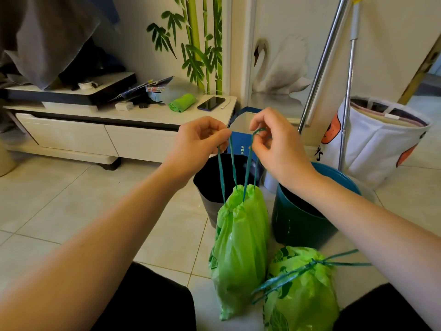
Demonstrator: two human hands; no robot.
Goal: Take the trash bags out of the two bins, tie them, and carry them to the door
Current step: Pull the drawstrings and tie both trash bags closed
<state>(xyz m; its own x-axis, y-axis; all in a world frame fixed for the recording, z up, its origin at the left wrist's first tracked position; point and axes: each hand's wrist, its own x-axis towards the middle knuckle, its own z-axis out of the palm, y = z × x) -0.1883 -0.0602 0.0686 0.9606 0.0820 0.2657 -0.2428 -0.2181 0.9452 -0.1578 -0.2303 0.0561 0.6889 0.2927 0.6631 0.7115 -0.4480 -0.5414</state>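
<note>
A green trash bag [241, 249] hangs in front of me by its dark green drawstrings [235, 168], its mouth cinched. My left hand [198, 142] pinches one drawstring loop and my right hand [274, 139] pinches the other, both held above the bag. A second green trash bag [303, 292] lies on the floor at lower right with its drawstrings knotted. Behind the bags stand a black bin [207, 185] and a teal bin [298, 225], both with no bag in them.
A white low cabinet [95, 134] with a phone, a green cloth and clutter runs along the left wall. A blue paper bag [241, 139] stands behind the bins. Mop poles [346, 103] and a white fabric hamper [381, 144] stand at the right. My knees fill the bottom corners.
</note>
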